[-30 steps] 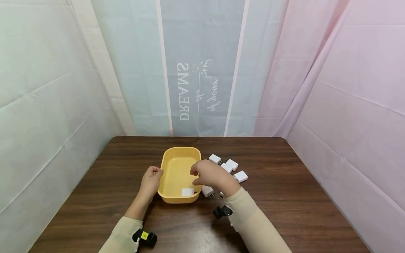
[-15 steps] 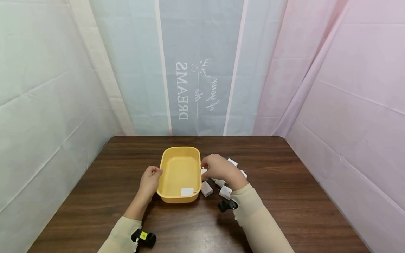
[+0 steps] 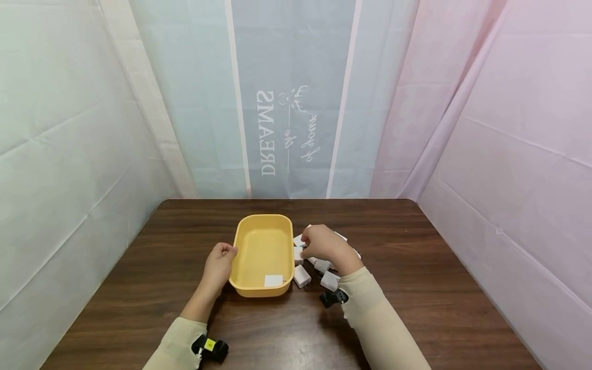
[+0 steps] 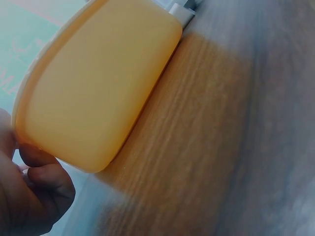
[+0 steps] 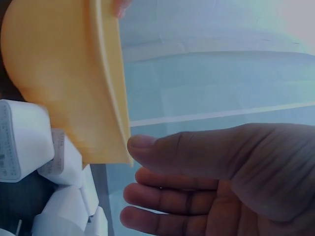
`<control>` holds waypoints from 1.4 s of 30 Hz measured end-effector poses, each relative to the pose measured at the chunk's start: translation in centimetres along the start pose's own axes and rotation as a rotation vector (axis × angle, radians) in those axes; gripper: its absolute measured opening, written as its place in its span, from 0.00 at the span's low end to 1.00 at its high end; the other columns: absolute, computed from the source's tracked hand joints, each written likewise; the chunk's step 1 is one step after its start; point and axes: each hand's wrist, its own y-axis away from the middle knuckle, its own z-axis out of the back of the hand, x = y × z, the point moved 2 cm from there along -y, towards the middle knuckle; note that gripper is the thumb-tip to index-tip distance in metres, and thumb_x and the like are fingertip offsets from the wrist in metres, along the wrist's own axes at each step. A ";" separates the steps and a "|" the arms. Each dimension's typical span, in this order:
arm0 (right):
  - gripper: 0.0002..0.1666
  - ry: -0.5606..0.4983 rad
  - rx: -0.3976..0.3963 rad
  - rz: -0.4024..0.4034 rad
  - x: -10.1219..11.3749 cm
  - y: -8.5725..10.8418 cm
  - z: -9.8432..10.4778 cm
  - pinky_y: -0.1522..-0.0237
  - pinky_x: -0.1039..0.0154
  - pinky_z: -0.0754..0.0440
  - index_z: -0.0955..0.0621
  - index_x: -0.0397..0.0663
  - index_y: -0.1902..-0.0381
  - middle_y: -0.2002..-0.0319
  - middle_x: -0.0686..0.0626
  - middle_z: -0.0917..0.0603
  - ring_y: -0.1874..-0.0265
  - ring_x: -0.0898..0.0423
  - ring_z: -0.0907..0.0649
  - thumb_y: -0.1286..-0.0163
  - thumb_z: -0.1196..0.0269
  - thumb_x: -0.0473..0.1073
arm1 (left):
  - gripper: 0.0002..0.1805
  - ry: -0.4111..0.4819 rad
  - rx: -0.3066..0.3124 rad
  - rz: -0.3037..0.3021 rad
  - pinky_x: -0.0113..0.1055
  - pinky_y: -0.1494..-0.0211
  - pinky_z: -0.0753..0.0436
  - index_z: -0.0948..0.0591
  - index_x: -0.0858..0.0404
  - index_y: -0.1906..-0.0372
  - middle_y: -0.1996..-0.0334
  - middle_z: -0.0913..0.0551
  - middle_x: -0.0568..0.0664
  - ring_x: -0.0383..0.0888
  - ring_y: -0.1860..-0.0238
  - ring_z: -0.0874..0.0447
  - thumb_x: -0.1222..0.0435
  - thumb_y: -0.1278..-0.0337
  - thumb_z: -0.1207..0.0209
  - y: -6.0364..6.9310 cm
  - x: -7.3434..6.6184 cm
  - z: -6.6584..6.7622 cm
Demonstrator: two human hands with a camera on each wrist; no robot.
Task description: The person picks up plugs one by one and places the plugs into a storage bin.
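Observation:
In the head view my left hand pinches the left rim of a yellow plastic tub; its curled fingers also show in the left wrist view beside the tub's wall. One white charger plug lies inside, at the near end. Just right of the tub, my right hand is held over a cluster of white charger plugs, partly covering them. Seen from the right wrist, the thumb is extended and the fingers are loosely bent, with nothing visible between them. The index finger is mostly hidden there.
Several plugs stand close against the tub's right side, such as a white charger plug near the right wrist. Everything rests on a dark wooden table. Fabric curtains enclose the back and both sides.
My right hand has moved from above the tub rightward to the plugs, then slightly farther right. The left hand stays at the rim, and the plug in the tub lies where it was.

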 end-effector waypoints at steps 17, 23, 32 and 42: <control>0.28 0.023 -0.027 -0.160 -1.1 -0.8 -1.4 0.83 0.64 0.45 0.38 0.53 0.88 0.87 0.56 0.44 0.87 0.58 0.44 0.45 0.32 0.30 | 0.13 0.002 -0.018 -0.003 0.33 0.72 0.22 0.28 0.67 0.49 0.69 0.26 0.52 0.44 0.71 0.23 0.59 0.20 0.51 -0.2 0.1 -0.4; 0.26 0.087 -0.041 -0.193 -1.2 -1.2 -2.2 0.83 0.62 0.43 0.36 0.53 0.89 0.87 0.55 0.41 0.86 0.57 0.42 0.47 0.32 0.30 | 0.13 0.004 -0.017 -0.005 0.33 0.72 0.21 0.28 0.67 0.50 0.68 0.26 0.53 0.44 0.71 0.23 0.59 0.20 0.51 -0.1 0.0 -0.3; 0.20 0.119 -0.038 -0.270 -1.4 -1.6 -3.0 0.81 0.59 0.34 0.29 0.51 0.87 0.84 0.52 0.29 0.83 0.54 0.31 0.42 0.32 0.33 | 0.13 0.004 -0.015 0.006 0.33 0.71 0.21 0.28 0.67 0.49 0.67 0.25 0.53 0.44 0.70 0.22 0.59 0.20 0.51 0.1 -0.1 -0.2; 0.20 0.165 -0.095 -0.260 -1.3 -1.8 -3.6 0.84 0.61 0.35 0.28 0.51 0.87 0.86 0.52 0.30 0.85 0.54 0.31 0.38 0.38 0.30 | 0.13 0.003 -0.022 -0.006 0.33 0.72 0.22 0.27 0.67 0.50 0.68 0.26 0.53 0.44 0.71 0.24 0.59 0.20 0.50 0.0 0.1 -0.1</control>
